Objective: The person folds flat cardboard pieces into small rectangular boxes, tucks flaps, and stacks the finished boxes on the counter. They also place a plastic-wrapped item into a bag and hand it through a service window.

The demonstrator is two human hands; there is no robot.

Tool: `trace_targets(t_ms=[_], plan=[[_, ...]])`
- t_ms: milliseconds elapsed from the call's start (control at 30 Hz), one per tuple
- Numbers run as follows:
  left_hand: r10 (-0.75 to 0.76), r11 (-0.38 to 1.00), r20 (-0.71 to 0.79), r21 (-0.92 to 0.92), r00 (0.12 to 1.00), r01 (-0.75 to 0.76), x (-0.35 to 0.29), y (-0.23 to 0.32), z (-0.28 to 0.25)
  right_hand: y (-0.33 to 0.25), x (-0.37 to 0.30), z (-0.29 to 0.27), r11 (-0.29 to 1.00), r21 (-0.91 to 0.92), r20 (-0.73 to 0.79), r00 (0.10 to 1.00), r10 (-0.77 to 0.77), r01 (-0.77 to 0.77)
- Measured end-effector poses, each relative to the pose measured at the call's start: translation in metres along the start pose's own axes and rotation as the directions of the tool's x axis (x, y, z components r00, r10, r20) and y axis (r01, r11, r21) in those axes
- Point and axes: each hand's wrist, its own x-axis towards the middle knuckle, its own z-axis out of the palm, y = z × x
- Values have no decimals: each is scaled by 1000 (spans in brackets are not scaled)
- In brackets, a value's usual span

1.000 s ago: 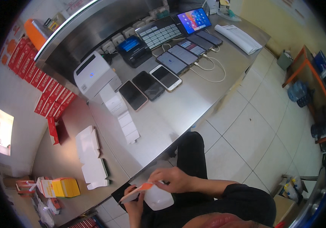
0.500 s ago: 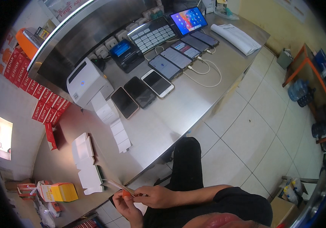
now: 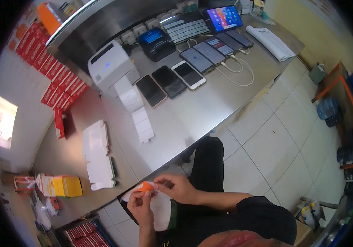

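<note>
Low in the view, both hands are close together over my lap, near the counter's front edge. My left hand (image 3: 142, 206) pinches a small bright orange piece (image 3: 145, 187) between thumb and fingers; its exact kind is unclear. My right hand (image 3: 177, 188) is just to the right, with thumb and fingertips brought together at the orange piece's edge. Whether those fingertips grip it is hard to make out. Below the hands, a white panel with a dark green edge (image 3: 163, 212) lies across my lap. An unfolded white carton (image 3: 98, 152) lies on the counter to the left.
A white label printer (image 3: 112, 66) has a strip of blank labels (image 3: 142, 123) trailing from it. Several phones, including a white-framed one (image 3: 188, 75), lie on the steel counter (image 3: 176, 119). Red boxes (image 3: 63, 88) are stacked left, near a yellow box (image 3: 68, 186). White tiled floor (image 3: 263, 140) extends right.
My head view has shifted, so the counter sits higher and further right. The thin pale strip between my hands no longer shows; the orange piece and lap panel are more exposed.
</note>
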Motion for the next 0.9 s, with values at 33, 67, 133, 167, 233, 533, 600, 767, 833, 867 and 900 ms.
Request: trace_targets(t_ms=[33, 67, 133, 167, 233, 533, 600, 767, 833, 867, 900], plan=[[-7, 1000, -6, -6, 1000, 7, -1, 3, -2, 0, 0, 3, 999, -33, 0, 1000, -25, 25], [-14, 1000, -14, -11, 1000, 13, -2, 3, -6, 2, 1, 7, 997, -64, 3, 999, -50, 50], [-19, 999, -5, 33, 1000, 19, -6, -4, -22, 11, -1, 14, 993, -72, 29, 995, -91, 93], [-21, 996, 20, 90, 1000, 19, -5, -17, -35, 16, 0, 18, 993, -41, 43, 993, -110, 112], [-154, 977, 49, -144, 987, 159, -3, -16, -36, 8, -1, 26, 958, -199, 67, 979, -195, 204], [-90, 924, 112, -361, 990, 125, -10, -2, -73, 6, -8, 80, 977, -121, 12, 984, -176, 176], [-88, 939, 60, -327, 994, 103, -12, 4, -80, 5, -4, 90, 965, -170, 14, 980, -198, 198], [15, 966, 4, -257, 1000, -14, -16, 8, -92, -8, 6, 96, 925, -291, 55, 970, -238, 243], [24, 965, -27, -262, 999, -31, -19, 6, -89, -10, 9, 97, 904, -331, 72, 963, -261, 270], [29, 963, -46, -268, 999, -40, -21, 5, -87, -11, 8, 97, 890, -360, 99, 960, -262, 280], [34, 960, -61, -275, 998, -50, -21, 4, -86, -13, 8, 97, 873, -391, 122, 957, -265, 292]])
